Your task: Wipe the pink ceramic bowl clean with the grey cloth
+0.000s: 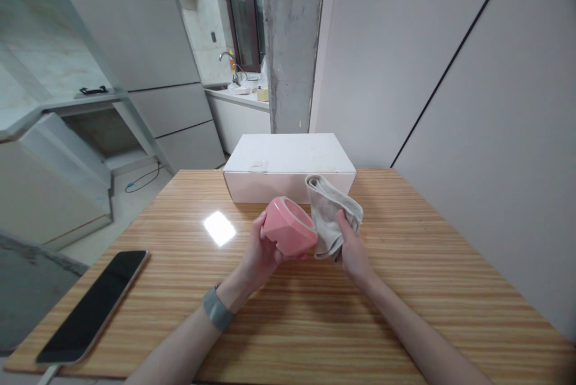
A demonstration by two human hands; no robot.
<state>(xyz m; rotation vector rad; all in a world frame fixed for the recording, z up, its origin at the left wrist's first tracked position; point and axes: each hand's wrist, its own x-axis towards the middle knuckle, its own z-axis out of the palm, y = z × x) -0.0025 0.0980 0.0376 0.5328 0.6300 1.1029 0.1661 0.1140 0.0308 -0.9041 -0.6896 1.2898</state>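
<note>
A pink faceted bowl (290, 230) is tilted on its side above the table, its unglazed base ring facing up and to the right. My left hand (261, 253) is closed around its left and lower side, with a grey band on the wrist. In my right hand (353, 250) is a folded light grey cloth (330, 217), pinched with the thumb on top. The cloth hangs close beside the right edge of the bowl; whether they touch I cannot tell. Most fingers of the right hand are hidden behind the cloth.
A white box (290, 157) stands at the far edge of the wood-grain table (432, 289). At the near left lies a black-screened phone (96, 304) with a white cable. A light wall panel (495, 133) borders the right side. Beyond are cabinets and a sink tap (235, 70).
</note>
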